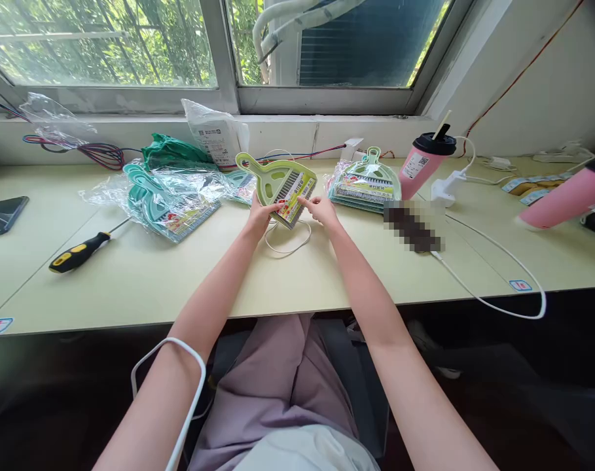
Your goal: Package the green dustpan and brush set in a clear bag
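A light green mini dustpan and brush set (pixel 271 185) with a yellow printed label is held up above the table, its handle tilted to the upper left. My left hand (pixel 262 214) grips its lower left edge, thumb on the label. On the right edge, the fingers of my right hand (pixel 321 209) pinch the label side. Under the set lies a loop of thin white cable (pixel 292 252). To the left, several teal dustpan sets (pixel 152 204) rest in clear plastic wrap. A stack of similar wrapped sets (pixel 368 183) sits to the right.
A screwdriver (pixel 80 254) and a phone (pixel 3 216) lie at left. Bundled wires (pixel 103 156), green plastic (pixel 177 152) and a white bag (pixel 217 136) line the back. Pink cups (pixel 425 163), a charger (pixel 444 190) with a white cable, and a blurred-out object (pixel 414 227) are at right.
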The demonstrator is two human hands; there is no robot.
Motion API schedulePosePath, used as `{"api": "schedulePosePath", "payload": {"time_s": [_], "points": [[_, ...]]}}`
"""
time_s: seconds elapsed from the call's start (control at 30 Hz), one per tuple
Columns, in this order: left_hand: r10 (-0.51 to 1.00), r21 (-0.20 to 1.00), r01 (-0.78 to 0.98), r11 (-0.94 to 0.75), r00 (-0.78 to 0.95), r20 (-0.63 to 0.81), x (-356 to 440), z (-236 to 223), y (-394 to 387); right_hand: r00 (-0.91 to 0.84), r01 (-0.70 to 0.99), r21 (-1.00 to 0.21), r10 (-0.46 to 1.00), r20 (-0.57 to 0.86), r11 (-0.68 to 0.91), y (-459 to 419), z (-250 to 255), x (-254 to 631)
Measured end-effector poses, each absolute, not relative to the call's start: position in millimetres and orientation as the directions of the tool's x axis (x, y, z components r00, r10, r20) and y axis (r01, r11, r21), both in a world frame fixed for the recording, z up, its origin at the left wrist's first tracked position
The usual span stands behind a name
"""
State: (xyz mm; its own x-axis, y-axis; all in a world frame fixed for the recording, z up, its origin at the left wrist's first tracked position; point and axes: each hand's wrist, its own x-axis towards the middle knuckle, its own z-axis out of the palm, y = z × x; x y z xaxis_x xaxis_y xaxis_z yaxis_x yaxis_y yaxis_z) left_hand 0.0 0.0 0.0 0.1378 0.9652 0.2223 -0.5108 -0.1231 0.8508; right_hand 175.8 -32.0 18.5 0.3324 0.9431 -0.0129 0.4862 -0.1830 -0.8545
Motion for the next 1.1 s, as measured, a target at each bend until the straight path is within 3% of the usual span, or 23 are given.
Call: {"api": "schedulePosePath", "payload": {"time_s": [0.13,0.23,0.33,1.1], "points": [[0.964,0.85,-0.511,-0.127,0.139,0.228,-2.7,4.2,-0.8,0.205,0.071,-0.993,0.976,-0.073,-0.089,-30.2,16.6,174.0],[0.95,0.854,-0.505,-0.128,0.185,0.252,-4.4,6.2,-3.8,0.064,-0.216,-0.974,0.994,-0.089,-0.073,-27.9,14.1,169.0],[0.945,0.858,-0.501,-0.11,0.215,0.247,-4.6,6.6,-6.9,0.083,-0.364,-0.929,0.99,-0.11,-0.073,-26.0,11.4,165.4],[0.926,0.887,-0.461,0.002,0.336,0.172,-14.5,13.7,-6.6,0.185,-0.463,-0.886,0.978,-0.092,0.004,-32.9,16.4,154.7]]}}
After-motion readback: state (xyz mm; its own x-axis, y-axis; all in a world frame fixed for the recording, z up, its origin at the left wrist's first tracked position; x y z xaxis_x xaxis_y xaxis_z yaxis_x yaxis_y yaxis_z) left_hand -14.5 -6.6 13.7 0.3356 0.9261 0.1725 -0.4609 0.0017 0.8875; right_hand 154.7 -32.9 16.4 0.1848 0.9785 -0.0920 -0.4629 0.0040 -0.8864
